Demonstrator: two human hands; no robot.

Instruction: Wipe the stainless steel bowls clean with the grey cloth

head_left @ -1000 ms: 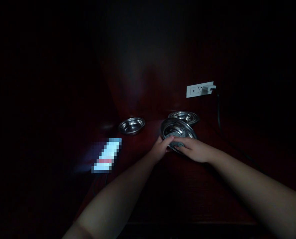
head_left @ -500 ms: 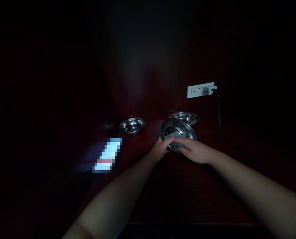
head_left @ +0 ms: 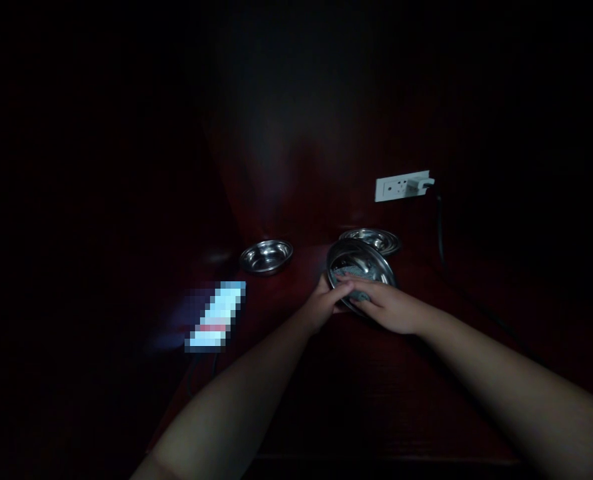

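In dim light, a round steel dish (head_left: 361, 263) is tilted up toward me on a dark red wooden table (head_left: 376, 373). My left hand (head_left: 324, 303) grips its near left rim, fingers closed on the edge. My right hand (head_left: 389, 307) presses a small grey scrubbing pad (head_left: 357, 293) against the dish's near inner side, fingers curled over it. Both forearms reach in from the bottom of the view.
Another steel dish (head_left: 372, 239) lies just behind the held one, and a smaller steel bowl (head_left: 266, 255) sits to the left. A lit phone screen (head_left: 216, 313) lies at the table's left edge. A white wall socket (head_left: 401, 187) carries a plug with a black cable (head_left: 440, 233).
The held dish has tipped up more steeply toward me, and both hands have drifted slightly lower in the view. The other dishes stay put.
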